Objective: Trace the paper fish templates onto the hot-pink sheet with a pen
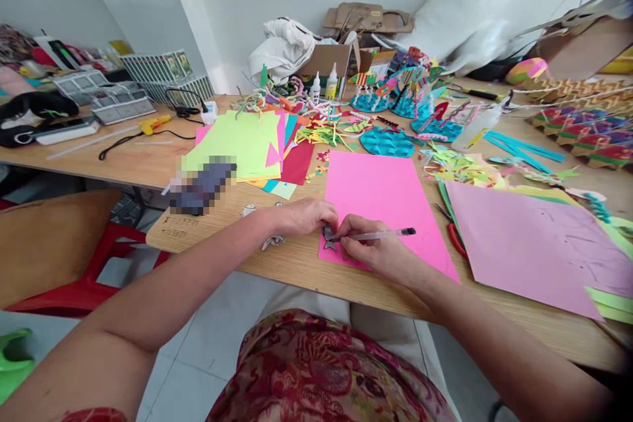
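Observation:
A sheet of bright pink paper (380, 184) lies on the wooden table in front of me. On its near left corner is a small grey fish-shaped paper cutout (330, 244). My left hand (309, 216) has its fingertips pinched together at the cutout's upper edge, pressing it to the sheet. In my right hand (370, 244) is a clear pen (380, 235) with a black end, its tip at the cutout's right edge. More small grey cutouts (273, 241) rest on the bare wood beneath and beside my left forearm.
Stacked coloured paper (242, 138) sits back left, beside a blurred dark object (202, 188). Lilac sheets (519, 244) with drawn outlines lie right, partly over red-handled scissors (455, 241). Behind are glue bottles (331, 82), paper scraps (459, 168) and blue decorated crafts (386, 142). A red chair (113, 237) stands left.

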Demonstrator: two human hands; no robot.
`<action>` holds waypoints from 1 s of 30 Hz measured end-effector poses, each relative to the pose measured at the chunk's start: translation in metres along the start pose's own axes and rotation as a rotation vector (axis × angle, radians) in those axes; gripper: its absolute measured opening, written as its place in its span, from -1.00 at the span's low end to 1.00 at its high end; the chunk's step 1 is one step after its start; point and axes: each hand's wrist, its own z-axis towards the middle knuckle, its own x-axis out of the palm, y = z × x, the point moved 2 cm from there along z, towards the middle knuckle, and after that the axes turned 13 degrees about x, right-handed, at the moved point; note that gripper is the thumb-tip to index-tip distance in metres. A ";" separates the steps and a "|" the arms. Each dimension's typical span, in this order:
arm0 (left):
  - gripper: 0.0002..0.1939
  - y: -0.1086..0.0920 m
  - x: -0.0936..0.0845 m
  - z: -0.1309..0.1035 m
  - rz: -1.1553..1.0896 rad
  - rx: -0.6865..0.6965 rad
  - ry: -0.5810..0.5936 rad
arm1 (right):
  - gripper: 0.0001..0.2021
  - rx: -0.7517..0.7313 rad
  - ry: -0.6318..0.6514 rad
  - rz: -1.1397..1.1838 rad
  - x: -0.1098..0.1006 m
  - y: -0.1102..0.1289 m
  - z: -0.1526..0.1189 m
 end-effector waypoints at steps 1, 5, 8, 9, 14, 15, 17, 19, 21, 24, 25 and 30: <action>-0.70 0.001 0.000 0.000 -0.002 0.000 0.001 | -0.89 -0.001 -0.001 -0.004 0.000 -0.001 0.000; -0.71 0.003 0.001 0.001 -0.010 0.005 0.005 | -0.87 -0.009 0.004 -0.018 0.001 -0.003 0.000; -0.71 0.003 0.001 0.002 -0.017 0.007 0.005 | -0.87 -0.013 0.002 -0.029 0.002 -0.003 -0.001; -0.71 0.002 0.001 0.002 -0.019 0.008 0.005 | -0.87 -0.013 -0.002 -0.030 0.002 -0.003 -0.001; -0.71 0.001 0.001 0.001 -0.027 0.009 -0.009 | -0.88 -0.019 -0.013 -0.061 0.003 -0.003 -0.001; -0.71 0.001 0.001 0.001 -0.027 0.009 -0.013 | -0.89 -0.023 -0.014 -0.075 0.003 -0.002 0.000; -0.71 0.001 0.001 0.001 -0.026 0.010 -0.017 | -0.90 -0.030 -0.018 -0.102 0.004 -0.001 0.000; -0.72 0.002 0.002 0.001 -0.023 0.013 -0.015 | -0.90 -0.038 -0.029 -0.122 0.004 -0.001 0.000; -0.73 0.003 0.002 0.000 -0.020 0.014 -0.015 | -0.90 -0.040 -0.040 -0.139 0.005 0.000 0.001; -0.75 0.005 0.003 0.000 -0.017 0.005 -0.024 | -0.90 -0.031 -0.052 -0.154 0.006 0.000 0.003; -0.75 0.005 0.004 -0.001 -0.017 0.002 -0.027 | -0.90 -0.029 -0.056 -0.152 0.007 0.000 0.004; -0.76 0.005 0.004 -0.001 -0.020 -0.004 -0.037 | -0.92 -0.041 -0.063 -0.156 0.009 -0.001 0.005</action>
